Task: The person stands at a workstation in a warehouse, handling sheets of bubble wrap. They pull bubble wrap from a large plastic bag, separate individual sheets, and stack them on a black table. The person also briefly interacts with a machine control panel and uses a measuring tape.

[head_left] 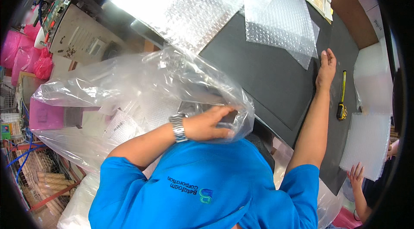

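My left hand (209, 123), with a metal watch on its wrist, is at the end of a large clear plastic bag (189, 71). Its fingers and thumb are spread apart, and thin film lies around the fingertips. The bag stretches away to the left, crumpled and see-through. Over the dark table my right hand (326, 69) is open, fingers extended, holding nothing. Just to the left of it lies a small piece of bubble wrap (278, 24). A larger bubble wrap sheet (185, 3) covers the far left of the table.
A yellow-and-black tape measure (342, 110) lies right of my right forearm on the dark table (276, 67). Another person's hand (356, 175) touches a stack of bubble wrap pouches (366, 143) at the right. A beige machine (82, 35) and pink bags (21, 52) stand left.
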`<state>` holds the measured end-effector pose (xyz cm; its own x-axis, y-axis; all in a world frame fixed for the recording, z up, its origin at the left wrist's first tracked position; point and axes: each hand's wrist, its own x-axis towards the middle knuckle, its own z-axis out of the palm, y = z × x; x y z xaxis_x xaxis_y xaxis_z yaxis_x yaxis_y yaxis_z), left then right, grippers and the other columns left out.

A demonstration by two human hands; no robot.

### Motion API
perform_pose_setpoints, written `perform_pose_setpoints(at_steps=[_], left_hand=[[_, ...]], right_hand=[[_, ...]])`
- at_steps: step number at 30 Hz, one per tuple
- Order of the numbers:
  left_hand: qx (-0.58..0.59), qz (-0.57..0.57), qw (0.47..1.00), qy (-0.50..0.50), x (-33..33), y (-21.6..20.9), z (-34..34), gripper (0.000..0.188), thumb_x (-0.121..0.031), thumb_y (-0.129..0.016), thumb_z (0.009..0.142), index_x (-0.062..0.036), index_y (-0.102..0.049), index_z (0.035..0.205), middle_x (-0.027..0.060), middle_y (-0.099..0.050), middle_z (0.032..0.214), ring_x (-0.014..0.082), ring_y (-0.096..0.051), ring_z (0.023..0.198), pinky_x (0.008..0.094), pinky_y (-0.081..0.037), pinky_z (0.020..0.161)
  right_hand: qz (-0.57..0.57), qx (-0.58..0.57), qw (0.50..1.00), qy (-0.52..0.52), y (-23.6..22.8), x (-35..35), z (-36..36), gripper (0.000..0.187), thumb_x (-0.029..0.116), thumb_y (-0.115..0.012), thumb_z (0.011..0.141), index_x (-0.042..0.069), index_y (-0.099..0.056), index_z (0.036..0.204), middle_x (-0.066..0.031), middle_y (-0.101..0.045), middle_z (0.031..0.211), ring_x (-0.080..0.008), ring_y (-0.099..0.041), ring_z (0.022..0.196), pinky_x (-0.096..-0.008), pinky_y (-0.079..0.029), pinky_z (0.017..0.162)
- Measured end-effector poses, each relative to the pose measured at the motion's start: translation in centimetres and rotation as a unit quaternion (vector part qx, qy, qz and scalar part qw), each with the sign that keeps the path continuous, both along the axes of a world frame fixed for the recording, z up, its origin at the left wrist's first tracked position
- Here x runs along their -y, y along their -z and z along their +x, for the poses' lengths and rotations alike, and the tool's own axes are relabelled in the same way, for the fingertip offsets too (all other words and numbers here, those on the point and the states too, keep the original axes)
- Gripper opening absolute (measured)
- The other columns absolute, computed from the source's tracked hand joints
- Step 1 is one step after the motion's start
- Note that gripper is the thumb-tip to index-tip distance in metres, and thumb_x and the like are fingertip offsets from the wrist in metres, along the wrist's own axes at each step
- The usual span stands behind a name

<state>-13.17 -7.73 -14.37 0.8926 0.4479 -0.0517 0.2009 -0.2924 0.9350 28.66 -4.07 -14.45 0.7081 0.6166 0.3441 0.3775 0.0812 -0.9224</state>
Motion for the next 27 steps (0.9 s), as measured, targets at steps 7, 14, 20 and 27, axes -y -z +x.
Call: perform_pose_setpoints(at_steps=[7, 14, 20, 27], left_hand=[[-0.154, -0.005, 0.981, 0.116, -1.9, -3.8, 1.7, 0.038, -0.020, -0.050, 0.083, -0.0028, -0.043, 0.116, 0.0135, -0.056, 0.095, 0.0275, -0.055, 0.086, 0.0349, -0.043, 0.076], [-0.006, 0.215, 0.977, 0.018, -11.6, -15.7, 4.1, 0.015, -0.015, -0.053, 0.082, -0.0015, -0.056, 0.086, 0.0047, -0.056, 0.073, 0.0093, -0.050, 0.067, 0.0250, -0.043, 0.063], [-0.076, 0.087, 0.992, 0.059, -18.4, -21.7, 6.3, 0.024, -0.021, -0.052, 0.081, -0.0026, -0.054, 0.066, 0.0024, -0.050, 0.052, 0.0065, -0.044, 0.040, 0.0199, -0.036, 0.037], [-0.084, 0.485, 0.823, -0.283, -31.5, -12.3, 10.7, 0.056, -0.041, -0.052, 0.081, -0.0061, -0.040, 0.123, 0.0189, -0.040, 0.125, 0.0273, -0.038, 0.117, 0.0414, -0.034, 0.093]], right_hand=[[-0.082, -0.101, 0.991, -0.030, -2.2, -0.5, 0.5, 0.058, 0.032, -0.057, 0.080, 0.004, -0.034, 0.125, -0.0172, -0.039, 0.123, -0.0237, -0.045, 0.106, -0.0324, -0.036, 0.088], [-0.166, -0.259, 0.949, -0.069, -5.1, -2.9, 0.1, 0.058, 0.041, -0.060, 0.076, 0.012, -0.037, 0.120, -0.0105, -0.042, 0.105, -0.0179, -0.046, 0.080, -0.0300, -0.041, 0.063], [-0.180, -0.285, 0.936, -0.104, -4.7, -4.0, 0.0, 0.057, 0.039, -0.057, 0.078, 0.005, -0.037, 0.118, -0.0072, -0.050, 0.085, -0.0133, -0.046, 0.065, -0.0287, -0.042, 0.058], [-0.051, -0.323, 0.938, -0.111, -1.7, -4.2, 0.5, 0.035, 0.029, -0.055, 0.082, 0.002, -0.050, 0.104, -0.0083, -0.058, 0.080, -0.0146, -0.054, 0.065, -0.0264, -0.045, 0.057]])
